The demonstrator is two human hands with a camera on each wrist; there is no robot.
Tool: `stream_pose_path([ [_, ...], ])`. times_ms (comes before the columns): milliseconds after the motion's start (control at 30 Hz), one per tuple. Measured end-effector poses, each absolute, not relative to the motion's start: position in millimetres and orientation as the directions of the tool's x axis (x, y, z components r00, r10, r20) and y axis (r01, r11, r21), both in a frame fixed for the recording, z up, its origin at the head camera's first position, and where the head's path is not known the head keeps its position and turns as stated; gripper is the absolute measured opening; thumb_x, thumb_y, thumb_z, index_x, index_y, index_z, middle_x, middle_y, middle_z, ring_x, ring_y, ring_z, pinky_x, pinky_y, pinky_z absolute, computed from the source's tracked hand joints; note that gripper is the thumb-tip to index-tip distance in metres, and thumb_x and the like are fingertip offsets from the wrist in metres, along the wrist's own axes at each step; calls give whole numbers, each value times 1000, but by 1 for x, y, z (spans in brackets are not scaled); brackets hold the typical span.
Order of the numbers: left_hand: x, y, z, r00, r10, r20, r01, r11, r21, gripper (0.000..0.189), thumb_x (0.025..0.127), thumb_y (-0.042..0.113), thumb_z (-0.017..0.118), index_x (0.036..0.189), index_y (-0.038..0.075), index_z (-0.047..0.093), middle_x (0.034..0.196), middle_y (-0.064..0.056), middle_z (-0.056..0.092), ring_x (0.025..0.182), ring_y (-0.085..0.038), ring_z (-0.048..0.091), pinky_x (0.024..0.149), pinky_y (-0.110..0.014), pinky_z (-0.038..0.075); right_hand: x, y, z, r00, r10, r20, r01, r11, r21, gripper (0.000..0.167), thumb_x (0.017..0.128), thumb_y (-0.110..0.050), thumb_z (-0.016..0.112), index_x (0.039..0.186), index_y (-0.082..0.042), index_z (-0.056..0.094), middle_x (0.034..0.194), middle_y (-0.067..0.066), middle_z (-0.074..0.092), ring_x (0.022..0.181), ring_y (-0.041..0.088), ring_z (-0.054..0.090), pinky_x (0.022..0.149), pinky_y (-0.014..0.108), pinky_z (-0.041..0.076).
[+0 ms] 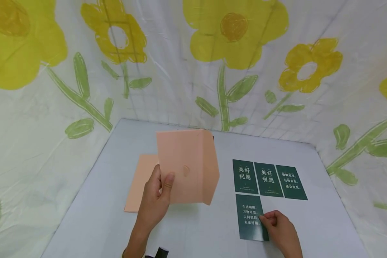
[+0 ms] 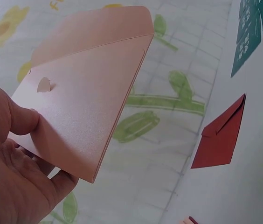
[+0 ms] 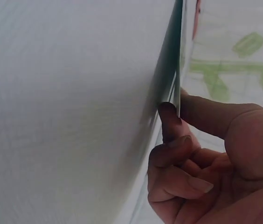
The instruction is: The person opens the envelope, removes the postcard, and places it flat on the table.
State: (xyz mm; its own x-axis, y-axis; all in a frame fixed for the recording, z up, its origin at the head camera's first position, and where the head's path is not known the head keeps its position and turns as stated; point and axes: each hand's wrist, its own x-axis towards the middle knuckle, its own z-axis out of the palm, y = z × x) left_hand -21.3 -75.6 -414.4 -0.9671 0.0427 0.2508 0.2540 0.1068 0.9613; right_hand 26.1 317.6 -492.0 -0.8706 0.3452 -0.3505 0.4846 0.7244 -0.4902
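My left hand (image 1: 156, 200) grips a pink envelope (image 1: 180, 161) by its lower left edge, thumb on the front, raised above the table. The envelope's flap (image 1: 210, 168) stands open on its right side, with a small half-round cut in its front. In the left wrist view, the thumb (image 2: 22, 120) presses on the envelope (image 2: 85, 98). At the right, my right hand (image 1: 282, 229) pinches the right edge of a dark green card (image 1: 249, 213) with white writing. In the right wrist view, that card (image 3: 179, 60) is seen edge-on between thumb and finger, tilted off the table.
Three more green cards (image 1: 245, 175) lie in a row behind the pinched one. More pink paper (image 1: 135, 190) lies on the white table (image 1: 96, 215), partly behind the left hand. The left wrist view shows a red envelope (image 2: 220, 140). Flower-printed cloth (image 1: 167, 71) surrounds the table.
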Motion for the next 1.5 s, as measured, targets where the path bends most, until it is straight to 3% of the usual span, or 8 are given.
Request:
stream_pose_path([
  [400,-23,-75,-414,-964,67,258,263,92,960,21,112,22,54,129,10,53,112,-8,66,102,-24,70,76,-36,59,26,316,-489,-879,317,-355,460,759,-460,33,100,-28,74,104,2,62,83,8,64,75,22,56,65,34,46],
  [867,-24,-75,-414,-965,69,252,258,89,962,20,112,23,55,127,11,54,115,-6,70,106,-22,71,81,-35,60,23,313,-487,-868,334,-368,480,757,-444,30,101,-24,74,104,2,59,85,10,65,76,23,58,65,35,49],
  [1367,-19,-77,-415,-967,72,245,251,97,963,19,113,23,54,126,11,54,110,-6,69,98,-22,69,75,-34,57,22,310,-486,-872,323,-368,462,791,-401,32,99,-25,76,98,-1,54,78,8,62,72,24,56,65,40,49],
  [1500,-19,-75,-416,-965,98,244,254,106,961,16,113,23,52,123,11,54,97,-5,63,86,-22,63,69,-30,53,24,307,-482,-883,326,-337,452,786,-422,33,100,-27,74,101,0,54,76,8,61,70,23,55,63,38,47],
])
